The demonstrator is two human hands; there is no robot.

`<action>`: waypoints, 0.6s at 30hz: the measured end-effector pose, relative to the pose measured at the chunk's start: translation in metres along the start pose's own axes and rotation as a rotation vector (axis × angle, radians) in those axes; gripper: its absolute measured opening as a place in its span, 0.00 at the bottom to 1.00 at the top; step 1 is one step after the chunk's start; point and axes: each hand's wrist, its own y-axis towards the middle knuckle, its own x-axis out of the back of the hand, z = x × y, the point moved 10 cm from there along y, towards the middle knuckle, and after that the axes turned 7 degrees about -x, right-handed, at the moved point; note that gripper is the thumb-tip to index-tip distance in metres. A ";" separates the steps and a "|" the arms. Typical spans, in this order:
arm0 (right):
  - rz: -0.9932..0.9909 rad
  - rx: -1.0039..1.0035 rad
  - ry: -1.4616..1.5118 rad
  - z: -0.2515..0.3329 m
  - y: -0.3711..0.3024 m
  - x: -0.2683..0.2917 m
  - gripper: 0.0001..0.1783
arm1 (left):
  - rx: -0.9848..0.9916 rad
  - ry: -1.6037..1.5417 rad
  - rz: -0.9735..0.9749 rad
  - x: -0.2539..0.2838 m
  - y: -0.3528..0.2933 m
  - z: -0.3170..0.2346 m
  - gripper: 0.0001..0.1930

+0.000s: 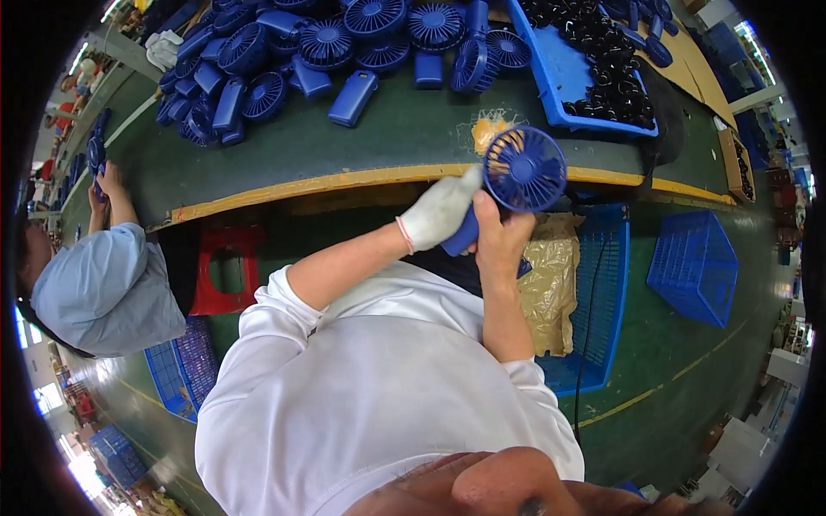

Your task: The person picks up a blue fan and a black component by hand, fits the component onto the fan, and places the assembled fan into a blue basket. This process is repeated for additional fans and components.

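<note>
A dark blue handheld fan (525, 169) with a round slatted cage is held in front of me, just off the workbench's near edge, cage up and handle slanting down to the left. My left hand (439, 211), in a white glove, closes on the fan near its neck and handle. Bare and closed, my right hand (499, 239) grips it from the other side, the thumb pointing up just below the cage. Fingers hide much of the handle. Beyond the cage, a small orange-yellow thing (489, 131) lies on the bench.
A heap of blue fans (327, 43) covers the bench's far left. At its far right stands a blue tray (555, 86) of small black parts. Below the bench are a blue crate (607, 301) with brown wrapping, another crate (693, 267) and a red stool (225, 267). A co-worker (107, 284) sits left.
</note>
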 end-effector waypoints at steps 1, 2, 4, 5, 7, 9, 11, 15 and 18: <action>-0.057 0.063 0.001 0.005 -0.007 0.011 0.22 | -0.123 0.036 0.021 -0.008 0.004 -0.002 0.24; -0.115 0.127 0.001 0.009 -0.011 0.022 0.23 | -0.143 0.339 0.135 -0.018 0.007 0.008 0.17; -0.191 0.394 -0.099 0.015 -0.015 0.054 0.23 | -0.384 0.516 0.154 -0.026 0.014 -0.015 0.11; -0.194 0.286 -0.065 0.001 -0.019 0.072 0.23 | -0.490 0.596 -0.022 -0.012 0.020 -0.034 0.10; -0.341 0.187 -0.168 -0.023 -0.022 0.114 0.14 | -0.667 0.815 -0.360 0.034 0.035 -0.063 0.06; -0.433 0.044 -0.439 -0.056 -0.024 0.162 0.11 | -0.944 1.185 -0.405 0.062 0.061 -0.102 0.10; -0.377 -0.193 -0.601 -0.107 -0.020 0.198 0.16 | -0.922 1.585 -0.374 0.086 0.094 -0.101 0.17; -0.410 -0.332 -1.175 -0.254 -0.046 0.300 0.15 | -0.897 1.719 -0.019 0.084 0.149 -0.080 0.26; -0.340 -0.538 -1.191 -0.297 -0.068 0.315 0.16 | -0.837 1.743 0.147 0.074 0.157 -0.085 0.29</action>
